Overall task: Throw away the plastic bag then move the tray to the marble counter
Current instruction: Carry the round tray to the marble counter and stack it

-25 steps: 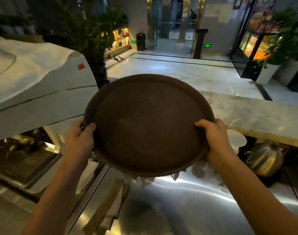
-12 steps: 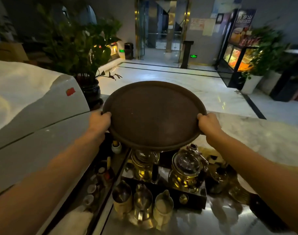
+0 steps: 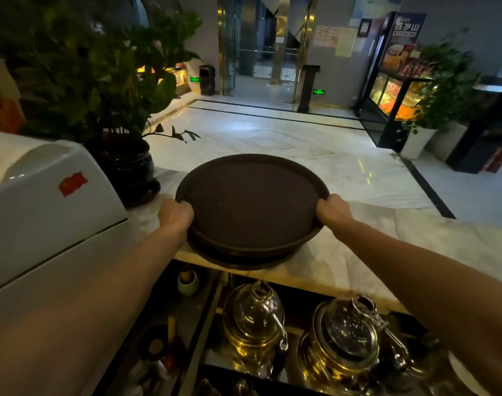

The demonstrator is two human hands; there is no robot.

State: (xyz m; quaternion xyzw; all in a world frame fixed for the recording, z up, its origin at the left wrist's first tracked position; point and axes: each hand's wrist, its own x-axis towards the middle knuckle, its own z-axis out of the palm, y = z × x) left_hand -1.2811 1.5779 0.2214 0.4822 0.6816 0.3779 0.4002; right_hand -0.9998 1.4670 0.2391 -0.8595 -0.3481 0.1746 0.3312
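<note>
My left hand (image 3: 175, 214) and right hand (image 3: 332, 208) are each clamped on the rim of the round tray (image 3: 251, 204), which sits, perhaps just touching, at the marble bench (image 3: 401, 238) near edge. Released here, it could tip onto the teapots (image 3: 255, 318) below.

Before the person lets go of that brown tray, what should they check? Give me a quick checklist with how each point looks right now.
1. Tray is over the marble counter: ok.
2. Tray is fully resting flat: cannot tell; a dark rim shows beneath it, maybe another tray.
3. Left hand and right hand each have a grip on opposite edges: ok.
4. Tray is clear of the potted plant: ok.
5. Near edge is safely back from the counter's edge above the teapots: not ok, it sits close.
</note>
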